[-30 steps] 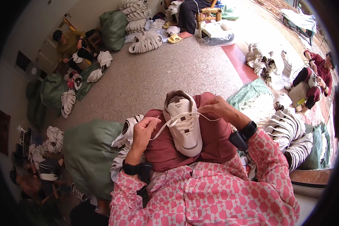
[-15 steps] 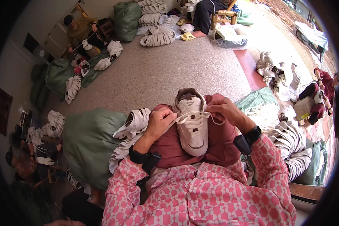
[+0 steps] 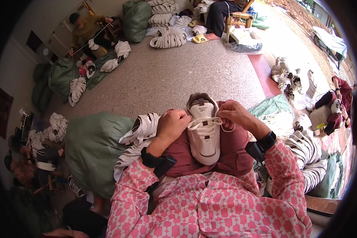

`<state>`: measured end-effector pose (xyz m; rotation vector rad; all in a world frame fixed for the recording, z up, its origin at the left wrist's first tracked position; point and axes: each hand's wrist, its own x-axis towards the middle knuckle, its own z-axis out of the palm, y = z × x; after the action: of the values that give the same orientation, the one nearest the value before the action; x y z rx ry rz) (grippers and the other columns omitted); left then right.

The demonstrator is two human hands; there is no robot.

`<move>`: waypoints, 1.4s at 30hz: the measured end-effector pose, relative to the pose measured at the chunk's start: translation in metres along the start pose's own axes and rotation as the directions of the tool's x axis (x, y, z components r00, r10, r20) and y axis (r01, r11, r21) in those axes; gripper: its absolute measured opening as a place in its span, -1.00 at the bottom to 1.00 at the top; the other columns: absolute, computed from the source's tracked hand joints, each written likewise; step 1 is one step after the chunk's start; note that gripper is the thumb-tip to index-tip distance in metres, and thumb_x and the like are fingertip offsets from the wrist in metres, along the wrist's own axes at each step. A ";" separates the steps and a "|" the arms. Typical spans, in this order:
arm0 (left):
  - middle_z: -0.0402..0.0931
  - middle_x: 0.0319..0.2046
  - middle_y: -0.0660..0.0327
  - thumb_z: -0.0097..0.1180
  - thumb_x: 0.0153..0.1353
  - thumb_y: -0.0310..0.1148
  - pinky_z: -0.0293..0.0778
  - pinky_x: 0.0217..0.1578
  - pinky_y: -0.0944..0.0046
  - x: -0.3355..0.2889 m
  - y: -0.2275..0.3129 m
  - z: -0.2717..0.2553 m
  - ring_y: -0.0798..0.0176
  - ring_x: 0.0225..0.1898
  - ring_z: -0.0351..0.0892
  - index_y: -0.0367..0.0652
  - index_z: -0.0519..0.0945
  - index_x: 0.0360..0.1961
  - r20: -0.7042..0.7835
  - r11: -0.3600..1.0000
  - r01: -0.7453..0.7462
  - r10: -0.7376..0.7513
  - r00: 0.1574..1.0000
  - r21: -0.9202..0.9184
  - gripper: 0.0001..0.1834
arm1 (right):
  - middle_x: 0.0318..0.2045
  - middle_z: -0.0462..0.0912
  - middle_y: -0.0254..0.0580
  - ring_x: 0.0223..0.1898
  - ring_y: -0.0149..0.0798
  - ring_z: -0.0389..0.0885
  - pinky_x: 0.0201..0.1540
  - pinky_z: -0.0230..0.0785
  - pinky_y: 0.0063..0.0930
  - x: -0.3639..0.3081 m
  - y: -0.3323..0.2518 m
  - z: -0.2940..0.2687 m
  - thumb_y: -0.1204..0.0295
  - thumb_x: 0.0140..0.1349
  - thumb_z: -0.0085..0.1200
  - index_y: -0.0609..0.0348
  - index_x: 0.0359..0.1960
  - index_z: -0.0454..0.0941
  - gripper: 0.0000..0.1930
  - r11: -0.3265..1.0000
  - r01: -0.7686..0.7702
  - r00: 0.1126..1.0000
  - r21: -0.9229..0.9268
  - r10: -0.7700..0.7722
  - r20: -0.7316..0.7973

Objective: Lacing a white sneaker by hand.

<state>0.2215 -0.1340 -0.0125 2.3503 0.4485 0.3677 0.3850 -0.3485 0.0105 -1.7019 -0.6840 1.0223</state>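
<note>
A cream sneaker upper (image 3: 204, 146) with a brown-lined collar rests on my lap, its toe toward me. White shoelace (image 3: 204, 123) runs in rows across its front, with a strand lying over the tongue. At the shoe's left edge, my left hand (image 3: 172, 125) is closed with its fingertips pinched by the eyelets; what lies between them is mostly hidden, probably lace. My right hand (image 3: 236, 114) pinches the lace at the right eyelet side, and a small loop hangs below its fingers.
A large green sack (image 3: 97, 152) stands close on my left, beside stacked shoe uppers (image 3: 141, 129). More stacked uppers (image 3: 303, 148) lie on my right near a green sheet (image 3: 271, 105). Other people sit around, one (image 3: 91, 33) at far left pulling a lace.
My left hand has turned over and moved slightly right, closer to the shoe. The lace loop under my right hand has become smaller. At far left, a person has stretched a lace wider.
</note>
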 end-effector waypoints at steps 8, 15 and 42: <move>0.55 -0.41 0.36 0.23 0.24 -0.22 0.47 -0.23 0.36 0.010 -0.003 -0.033 0.43 -0.32 0.50 -0.21 0.65 -0.21 0.359 0.956 0.191 -0.102 0.928 -0.223 -0.73 | -0.46 0.66 -0.12 -0.43 -0.24 0.65 -0.32 0.50 -0.40 0.001 -0.031 -0.004 0.43 0.16 0.13 0.24 -0.29 0.62 -0.85 0.737 0.418 0.856 -0.531 -0.515 -0.041; 0.37 -0.03 0.41 0.34 0.11 -0.39 0.40 -0.08 0.40 0.023 -0.016 -0.036 0.46 -0.19 0.42 -0.01 0.51 0.04 0.358 0.861 -0.109 0.317 0.878 -0.496 -0.55 | -0.40 0.65 -0.11 -0.36 -0.10 0.64 -0.30 0.45 -0.30 0.031 -0.039 0.032 0.45 0.09 0.14 0.16 -0.37 0.67 -0.89 0.669 0.546 0.825 -0.504 -0.536 0.182; 0.47 -0.30 0.37 0.27 0.04 -0.67 0.53 -0.13 0.40 0.045 -0.018 -0.024 0.46 -0.22 0.52 -0.16 0.47 -0.24 0.552 0.703 0.244 0.247 0.796 -0.668 -0.70 | -0.37 0.62 -0.23 -0.26 -0.11 0.64 -0.24 0.45 -0.28 0.053 -0.031 0.046 0.41 -0.07 0.26 0.02 -0.46 0.68 -0.90 0.570 0.551 0.819 -0.609 -0.507 0.268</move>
<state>0.2491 -0.0891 -0.0018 1.5449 -0.0399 -0.2213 0.3717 -0.2731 0.0164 -1.8537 -1.6543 0.3890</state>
